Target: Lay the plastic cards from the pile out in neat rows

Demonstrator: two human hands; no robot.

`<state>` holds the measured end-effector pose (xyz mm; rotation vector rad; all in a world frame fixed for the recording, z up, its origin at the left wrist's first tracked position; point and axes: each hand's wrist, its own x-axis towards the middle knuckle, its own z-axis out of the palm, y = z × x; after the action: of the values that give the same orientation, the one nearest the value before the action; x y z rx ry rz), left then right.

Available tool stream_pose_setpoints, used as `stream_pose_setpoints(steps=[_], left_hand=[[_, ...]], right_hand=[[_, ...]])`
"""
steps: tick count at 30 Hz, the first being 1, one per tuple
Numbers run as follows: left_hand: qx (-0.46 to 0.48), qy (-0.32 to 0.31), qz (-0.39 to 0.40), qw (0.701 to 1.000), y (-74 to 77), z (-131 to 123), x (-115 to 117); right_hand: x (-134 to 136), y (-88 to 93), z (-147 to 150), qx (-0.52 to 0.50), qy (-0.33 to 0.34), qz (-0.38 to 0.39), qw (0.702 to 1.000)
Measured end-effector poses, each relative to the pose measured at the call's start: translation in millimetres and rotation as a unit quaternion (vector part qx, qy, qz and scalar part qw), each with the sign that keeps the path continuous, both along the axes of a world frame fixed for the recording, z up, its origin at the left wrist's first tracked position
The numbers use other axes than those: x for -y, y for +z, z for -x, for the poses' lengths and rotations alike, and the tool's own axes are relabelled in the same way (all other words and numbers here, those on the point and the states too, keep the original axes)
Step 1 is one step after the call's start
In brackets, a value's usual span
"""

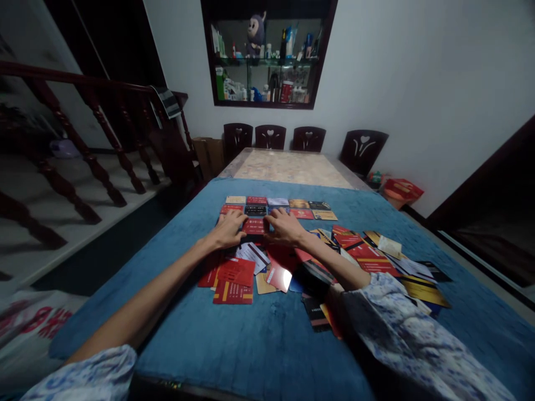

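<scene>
Card point(254, 225) btwn L hand point(228, 229), R hand point(286, 226)

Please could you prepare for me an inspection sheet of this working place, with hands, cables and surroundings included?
Surface: table, mostly covered by a blue cloth; far end uncovered.
Cards: several lie in neat rows; a red card lies just nearer, between the hands.
Clutter: loose cards overlap near the person and towards the right; a plastic bag is at the left.
Left hand: at the red card's left edge; grip unclear.
Right hand: at its right edge; grip unclear.
Cables: nothing seen.
Surroundings: chairs, wall shelf, wooden railing.
</scene>
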<state>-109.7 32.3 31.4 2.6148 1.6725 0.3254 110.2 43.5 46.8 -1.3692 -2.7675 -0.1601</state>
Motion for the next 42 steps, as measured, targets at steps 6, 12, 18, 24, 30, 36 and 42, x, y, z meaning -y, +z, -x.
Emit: stream_pose_setpoints(steps=[6,12,18,24,30,36,42], left_hand=[[-0.004,0.002,-0.014,1.0,6.9,-1.7,-16.9],[-0.01,0.005,-0.021,1.0,10.3,-0.5,-41.1],[-0.016,0.014,-0.028,0.999,9.1,-1.5,-64.1],[-0.022,0.029,-0.018,0.999,6.7,0.1,-87.5],[-0.04,0.039,-0.011,0.998,14.8,0.0,-112.0],[-0.058,0.049,0.002,0.997,19.2,-1.8,-129.0],[-0.067,0.063,0.022,0.996,13.3,-2.8,-147.4]], right_hand=[[-19.7,8.3,-2.9,0.012,0.01,-0.001,1.0],[-42.9,13.9,-2.8,0.023,0.009,-0.006,1.0],[-63.6,15.8,0.6,0.027,-0.005,0.0,1.0],[-86.7,13.1,5.2,0.026,-0.01,0.007,1.0],[-115.0,12.9,10.5,0.01,-0.018,0.004,1.0],[-135.9,16.9,16.2,0.012,-0.011,0.017,1.0],[-151.6,10.7,22.6,0.021,-0.023,0.037,0.999]])
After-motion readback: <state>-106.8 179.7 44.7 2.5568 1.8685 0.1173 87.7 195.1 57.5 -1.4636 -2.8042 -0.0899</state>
